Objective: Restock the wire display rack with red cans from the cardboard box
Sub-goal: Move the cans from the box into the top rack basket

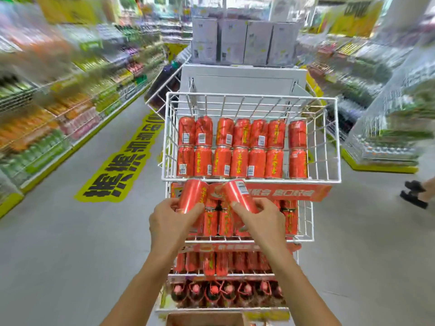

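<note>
Two red metal cans (191,196): one clasped in left hand (171,222), one in right hand (261,222)
White wire rack (251,180): top basket nearly full; one gap left

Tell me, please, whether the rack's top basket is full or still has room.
Not full: the top basket holds two rows of red cans, with a gap near its right end and bare wire behind them.
</note>
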The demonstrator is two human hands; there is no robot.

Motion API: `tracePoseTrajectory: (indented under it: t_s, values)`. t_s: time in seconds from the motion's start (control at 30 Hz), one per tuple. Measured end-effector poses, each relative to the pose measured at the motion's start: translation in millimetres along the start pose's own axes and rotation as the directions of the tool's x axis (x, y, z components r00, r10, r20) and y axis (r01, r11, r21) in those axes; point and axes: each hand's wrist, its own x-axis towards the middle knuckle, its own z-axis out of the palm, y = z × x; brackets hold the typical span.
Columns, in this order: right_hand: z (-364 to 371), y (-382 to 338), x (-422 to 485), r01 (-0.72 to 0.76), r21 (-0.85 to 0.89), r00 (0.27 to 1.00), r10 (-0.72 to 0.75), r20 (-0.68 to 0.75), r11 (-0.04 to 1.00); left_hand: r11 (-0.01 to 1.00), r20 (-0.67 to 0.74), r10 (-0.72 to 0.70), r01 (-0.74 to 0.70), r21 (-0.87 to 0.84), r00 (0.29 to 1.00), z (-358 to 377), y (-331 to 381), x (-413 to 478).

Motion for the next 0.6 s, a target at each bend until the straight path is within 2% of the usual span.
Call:
tracePoseTrajectory:
  t_s: [0.17,0.47,0.6]
  values:
    - [-14.5,-29.1,23.5,0.083,0.033,0.997,-0.083,0.003,0.996,0.999,-0.012,0.037,-0.038,-0.029,0.999,5.8,35.6,11.4]
    - [-19.7,-54.8,56.0,0.185,-0.057,0.980,-0.189,-0.058,0.981,0.982,-0.053,0.135,-0.126,0.139,0.989,5.2,72.2,40.2]
    - [-18.4,-65.4,73.8,0.213,-0.064,0.975,-0.217,-0.052,0.975,0.971,-0.047,0.187,-0.178,0.159,0.981,1.6,80.9,59.4]
